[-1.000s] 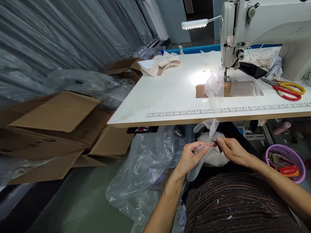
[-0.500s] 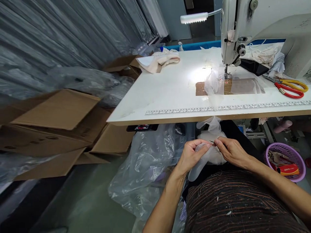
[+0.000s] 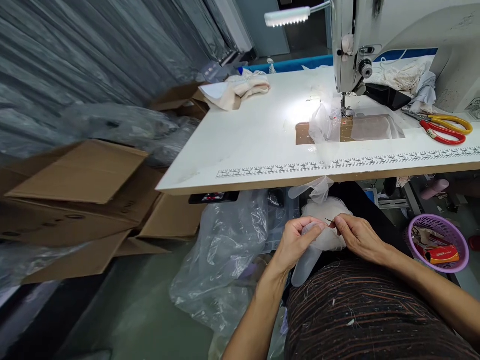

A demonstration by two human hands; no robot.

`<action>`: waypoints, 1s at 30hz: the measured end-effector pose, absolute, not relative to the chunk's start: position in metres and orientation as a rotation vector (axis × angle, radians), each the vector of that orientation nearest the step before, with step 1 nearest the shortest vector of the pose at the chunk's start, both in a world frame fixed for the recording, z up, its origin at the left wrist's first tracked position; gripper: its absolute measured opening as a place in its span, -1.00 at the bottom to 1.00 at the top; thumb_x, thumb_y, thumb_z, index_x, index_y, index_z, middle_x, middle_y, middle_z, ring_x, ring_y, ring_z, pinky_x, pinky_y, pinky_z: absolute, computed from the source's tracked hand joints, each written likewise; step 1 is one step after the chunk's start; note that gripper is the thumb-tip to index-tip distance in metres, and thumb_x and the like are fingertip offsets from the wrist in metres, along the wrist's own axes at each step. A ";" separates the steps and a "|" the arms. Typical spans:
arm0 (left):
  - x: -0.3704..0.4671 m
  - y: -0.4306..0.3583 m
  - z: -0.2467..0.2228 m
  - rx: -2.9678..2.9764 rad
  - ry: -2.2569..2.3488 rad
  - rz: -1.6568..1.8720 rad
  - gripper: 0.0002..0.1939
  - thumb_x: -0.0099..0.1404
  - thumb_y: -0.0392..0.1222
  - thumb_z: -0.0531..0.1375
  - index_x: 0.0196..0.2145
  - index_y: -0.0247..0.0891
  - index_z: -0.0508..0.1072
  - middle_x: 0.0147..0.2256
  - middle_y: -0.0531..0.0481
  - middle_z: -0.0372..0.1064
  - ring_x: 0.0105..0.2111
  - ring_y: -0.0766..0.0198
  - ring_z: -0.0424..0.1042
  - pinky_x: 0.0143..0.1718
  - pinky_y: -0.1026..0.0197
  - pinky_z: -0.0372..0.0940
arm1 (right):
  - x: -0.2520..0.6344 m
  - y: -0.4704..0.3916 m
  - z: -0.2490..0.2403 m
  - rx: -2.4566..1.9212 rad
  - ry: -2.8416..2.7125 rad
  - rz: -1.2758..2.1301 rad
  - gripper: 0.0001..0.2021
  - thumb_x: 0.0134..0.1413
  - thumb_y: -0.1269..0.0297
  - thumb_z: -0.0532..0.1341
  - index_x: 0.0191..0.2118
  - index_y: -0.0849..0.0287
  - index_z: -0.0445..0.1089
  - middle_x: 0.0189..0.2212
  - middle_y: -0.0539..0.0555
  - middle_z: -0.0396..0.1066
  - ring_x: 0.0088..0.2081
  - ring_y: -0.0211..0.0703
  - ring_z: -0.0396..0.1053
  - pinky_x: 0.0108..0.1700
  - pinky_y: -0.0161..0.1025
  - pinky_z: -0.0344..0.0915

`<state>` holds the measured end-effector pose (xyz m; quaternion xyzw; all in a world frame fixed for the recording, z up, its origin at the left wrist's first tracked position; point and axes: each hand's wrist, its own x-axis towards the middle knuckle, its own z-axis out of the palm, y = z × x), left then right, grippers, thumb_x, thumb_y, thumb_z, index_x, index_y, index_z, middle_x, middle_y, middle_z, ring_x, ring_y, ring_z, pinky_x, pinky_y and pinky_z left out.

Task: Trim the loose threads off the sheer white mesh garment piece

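Brown cardboard makes the box (image 3: pixel 77 172) at far left, its flaps spread, well apart from your seat; to its right, a clear plastic bag (image 3: pixel 225 265) slumps below the white table (image 3: pixel 187 170). Pale folded cloth (image 3: pixel 249 90) lies toward the tabletop's left end, apparently put aside from the needle. A lit lamp (image 3: pixel 288 17) reaches in beside the machine, seemingly angled to brighten the stitching area. Your left hand (image 3: pixel 298 240) is nearly closed, thumb and fingertips pinching sheer white fabric (image 3: pixel 305 267), probably to steady one small spot. That fabric bunches over your lap, just below the table's front edge, where your legs seem to bear its weight. Above stands the sewing machine (image 3: pixel 345 55). Your right hand (image 3: pixel 358 237) curls tightly around a thin dark tool (image 3: pixel 331 221), its tip pointing left at the pinch, likely gripped short for control. Farther right, red-and-yellow scissors (image 3: pixel 446 129) rest on the tabletop, arguably handy there, while a purple basket (image 3: pixel 465 250) sits low, holding scraps and a red box (image 3: pixel 444 254)
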<state>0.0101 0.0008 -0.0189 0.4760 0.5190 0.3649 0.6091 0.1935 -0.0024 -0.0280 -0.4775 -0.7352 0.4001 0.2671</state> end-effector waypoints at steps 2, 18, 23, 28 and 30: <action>0.011 0.000 -0.017 1.065 1.199 0.840 -0.66 0.03 0.04 0.36 -0.45 -0.36 0.58 -0.54 -0.01 0.44 -0.54 0.35 0.28 -0.50 0.33 0.18 | 0.194 -0.003 -0.027 -1.282 -1.967 1.109 -0.55 0.36 0.05 -0.19 -0.41 0.15 0.27 -0.51 0.00 0.25 -0.47 -0.23 0.17 -0.39 -0.28 0.09; -0.012 0.025 -0.025 1.459 1.182 0.471 -0.64 0.13 0.04 0.30 -0.21 -0.28 0.56 -0.37 -0.03 0.51 -0.44 0.25 0.42 -0.42 0.27 0.29 | 0.232 -0.005 -0.059 -1.277 -1.530 1.453 -0.63 0.10 -0.06 0.16 -0.44 0.19 0.30 -0.52 -0.05 0.19 -0.46 -0.28 0.12 -0.40 -0.32 0.14; -0.004 0.046 -0.057 2.003 1.601 0.797 -0.70 0.21 -0.06 0.24 -0.13 -0.22 0.54 -0.06 -0.17 0.46 -0.03 -0.03 0.43 0.02 -0.08 0.30 | 0.227 0.019 -0.086 -1.466 -1.499 1.186 -0.64 0.05 -0.05 0.13 -0.40 0.19 0.36 -0.51 0.01 0.31 -0.45 -0.21 0.23 -0.38 -0.27 0.21; 0.014 0.026 -0.088 2.306 1.471 0.940 -0.69 0.34 -0.09 0.15 0.00 -0.20 0.45 0.01 -0.18 0.41 0.03 0.04 0.41 0.01 -0.03 0.33 | 0.228 0.017 -0.086 -1.526 -1.570 1.015 -0.70 0.11 0.03 0.13 -0.28 0.18 0.41 -0.42 0.06 0.43 -0.42 -0.18 0.33 -0.37 -0.26 0.28; 0.021 0.017 -0.094 2.381 1.362 0.955 -0.60 0.31 -0.05 0.20 0.06 -0.22 0.40 0.04 -0.21 0.39 0.05 0.02 0.39 0.04 -0.05 0.31 | 0.226 0.018 -0.080 -1.504 -1.518 0.857 -0.71 0.13 0.06 0.13 -0.22 0.17 0.41 -0.35 0.10 0.45 -0.37 -0.15 0.37 -0.33 -0.24 0.32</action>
